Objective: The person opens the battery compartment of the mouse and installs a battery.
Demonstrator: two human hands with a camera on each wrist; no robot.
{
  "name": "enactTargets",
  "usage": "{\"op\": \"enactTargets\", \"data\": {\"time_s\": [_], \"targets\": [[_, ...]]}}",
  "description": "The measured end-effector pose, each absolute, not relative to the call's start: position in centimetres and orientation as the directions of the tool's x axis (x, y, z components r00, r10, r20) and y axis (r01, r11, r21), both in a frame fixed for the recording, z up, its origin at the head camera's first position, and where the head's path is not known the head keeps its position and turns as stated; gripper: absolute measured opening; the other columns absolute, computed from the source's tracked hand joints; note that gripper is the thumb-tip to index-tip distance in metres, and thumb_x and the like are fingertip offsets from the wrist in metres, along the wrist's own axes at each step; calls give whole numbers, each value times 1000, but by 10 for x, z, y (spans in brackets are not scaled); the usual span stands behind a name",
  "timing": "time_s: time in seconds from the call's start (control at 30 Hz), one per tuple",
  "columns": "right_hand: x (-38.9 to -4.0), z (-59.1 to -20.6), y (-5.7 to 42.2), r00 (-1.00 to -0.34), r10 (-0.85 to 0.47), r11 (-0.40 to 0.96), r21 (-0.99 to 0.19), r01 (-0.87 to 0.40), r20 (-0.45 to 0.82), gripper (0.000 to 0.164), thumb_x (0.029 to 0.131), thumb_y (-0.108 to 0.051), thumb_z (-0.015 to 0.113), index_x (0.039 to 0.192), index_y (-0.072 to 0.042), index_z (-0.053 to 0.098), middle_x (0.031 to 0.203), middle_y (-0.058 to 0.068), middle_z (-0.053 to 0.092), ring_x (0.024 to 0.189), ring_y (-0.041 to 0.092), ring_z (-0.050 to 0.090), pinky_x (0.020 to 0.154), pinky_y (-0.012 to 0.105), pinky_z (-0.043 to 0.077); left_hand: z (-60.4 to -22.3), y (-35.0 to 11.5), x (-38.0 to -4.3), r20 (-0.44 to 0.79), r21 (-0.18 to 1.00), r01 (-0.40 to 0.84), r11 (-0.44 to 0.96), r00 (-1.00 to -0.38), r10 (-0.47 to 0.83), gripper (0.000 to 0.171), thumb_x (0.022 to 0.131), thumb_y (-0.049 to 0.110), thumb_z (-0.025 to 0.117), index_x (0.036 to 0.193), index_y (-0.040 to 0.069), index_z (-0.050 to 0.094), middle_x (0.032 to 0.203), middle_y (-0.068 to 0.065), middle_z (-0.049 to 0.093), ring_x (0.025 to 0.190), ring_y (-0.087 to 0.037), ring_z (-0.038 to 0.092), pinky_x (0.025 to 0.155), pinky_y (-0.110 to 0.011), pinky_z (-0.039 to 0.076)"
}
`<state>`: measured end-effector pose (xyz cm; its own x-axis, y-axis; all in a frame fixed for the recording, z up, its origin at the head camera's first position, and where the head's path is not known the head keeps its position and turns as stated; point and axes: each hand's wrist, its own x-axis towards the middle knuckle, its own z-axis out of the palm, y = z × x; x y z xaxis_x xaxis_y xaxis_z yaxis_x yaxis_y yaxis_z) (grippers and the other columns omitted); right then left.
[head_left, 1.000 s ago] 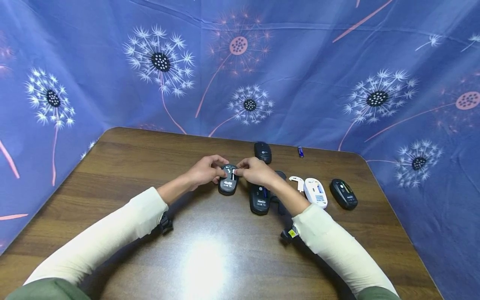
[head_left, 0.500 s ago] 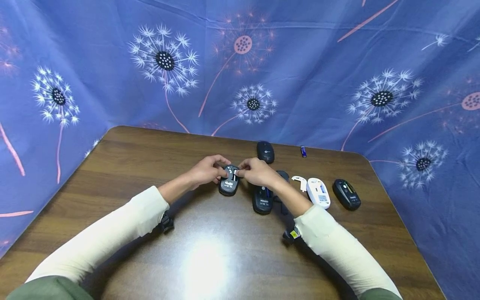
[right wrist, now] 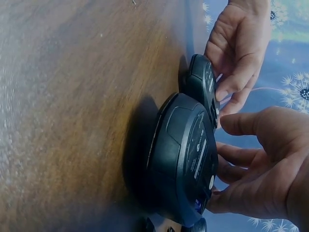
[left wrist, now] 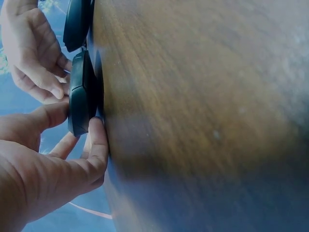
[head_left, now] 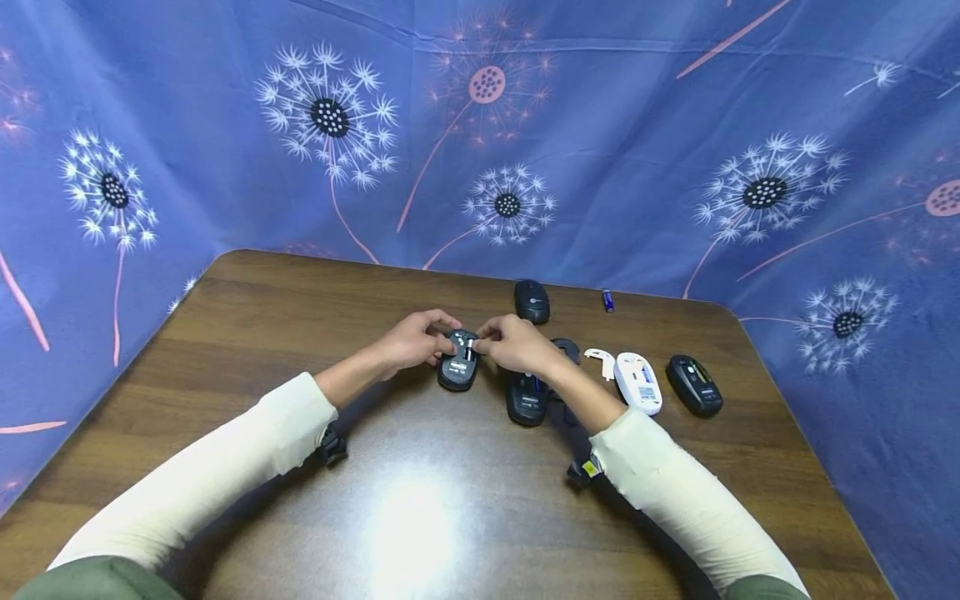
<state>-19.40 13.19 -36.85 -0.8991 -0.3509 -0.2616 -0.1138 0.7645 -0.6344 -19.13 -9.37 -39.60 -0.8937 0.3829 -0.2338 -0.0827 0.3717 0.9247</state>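
A black computer mouse lies underside up on the table, its battery slot uncovered. My left hand grips it by its far left side, the thumb on the underside and fingers curled below the edge, as the left wrist view shows. My right hand has thumb and index finger together at the slot, pinching a small light-coloured battery, mostly hidden by the fingertips. Below the right hand lies a second black mouse, also underside up, with a blue battery in it; in the right wrist view this mouse is nearest.
A black mouse sits upright at the back, with a blue battery to its right. On the right lie a white cover, an overturned white mouse and an overturned black mouse. A dark cover is partly behind the right wrist.
The head view has shifted slightly. Both hands stay at the mouse, with only small movement of the right fingertips at its slot.
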Motion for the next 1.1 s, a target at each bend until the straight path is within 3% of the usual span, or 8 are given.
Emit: {"op": "enactTargets", "data": {"time_s": [0.23,0.73,0.97,1.1], "targets": [[-195,-372,136,-906,-352,762,-633,-134,-233,33,111,-26,67,133,-4,79,120,13,82,101,22,73,87,34,60,-395,-92,-193,-237,928,-89,363,-891,388,49,104,8,73,151,0,62,115,-15,69,95,-20,66,82,-28,64],[-197,-376,139,-903,-361,751,-646,-135,-232,32,112,-26,67,136,-7,79,122,12,81,104,23,72,91,38,61,-395,-94,-196,-305,933,-186,307,-862,404,49,102,-1,73,149,-1,60,111,-15,65,87,-18,64,69,-26,68],[-200,-375,147,-941,-316,730,-664,-161,-119,27,113,-24,67,128,-7,83,119,11,84,109,25,75,96,42,62,-388,-97,-201,-355,915,-226,335,-846,398,52,103,4,75,151,-1,57,121,-14,64,85,-16,62,65,-25,66],[-202,-372,160,-962,-267,721,-675,-156,-63,28,114,-26,67,128,-8,83,121,11,84,115,29,76,101,48,61,-382,-94,-206,-342,905,-198,377,-865,368,55,105,12,76,155,-1,55,123,-12,62,90,-16,62,72,-25,62]]}}
